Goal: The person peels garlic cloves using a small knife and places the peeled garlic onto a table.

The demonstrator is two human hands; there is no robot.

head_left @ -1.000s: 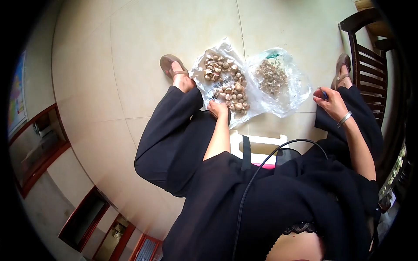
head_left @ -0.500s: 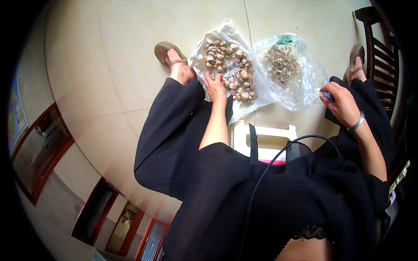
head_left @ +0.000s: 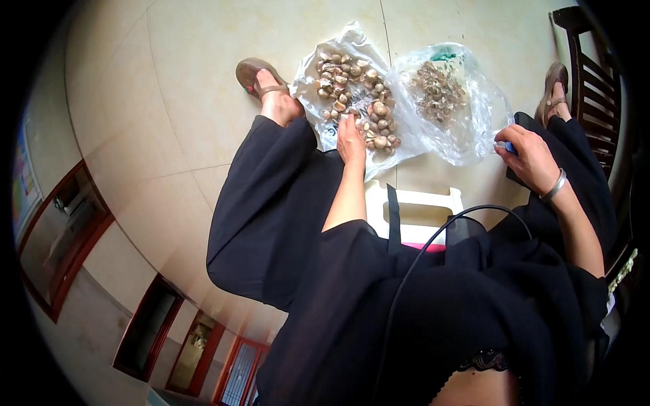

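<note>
My left hand (head_left: pixel 351 140) reaches over a white plastic bag (head_left: pixel 352 37) spread on the floor, its fingers drawn together in a pinch; what they hold, if anything, is too small to name. Around the fingertips lie several small, round, brown-and-cream pieces that look like dried mushrooms (head_left: pixel 380 108). To the right, a clear plastic bag (head_left: pixel 477 125) bears a heap of small grey-brown scraps (head_left: pixel 438 91). My right hand (head_left: pixel 531 159), with a silver bangle at its wrist, is closed on a blue-handled tool (head_left: pixel 509 147). Its working end cannot be made out.
A cream plastic stool (head_left: pixel 440 199) is in front of my body, between my legs. A dark slatted wooden chair (head_left: pixel 596 95) stands at the right. A black cable (head_left: pixel 420 254) runs across my clothing. My sandalled feet flank the bags on the tiled floor (head_left: pixel 203 88).
My left hand has shifted right and slightly down across the white bag, and its fingers have come together. My right hand stays almost in place, still gripping the blue-handled tool.
</note>
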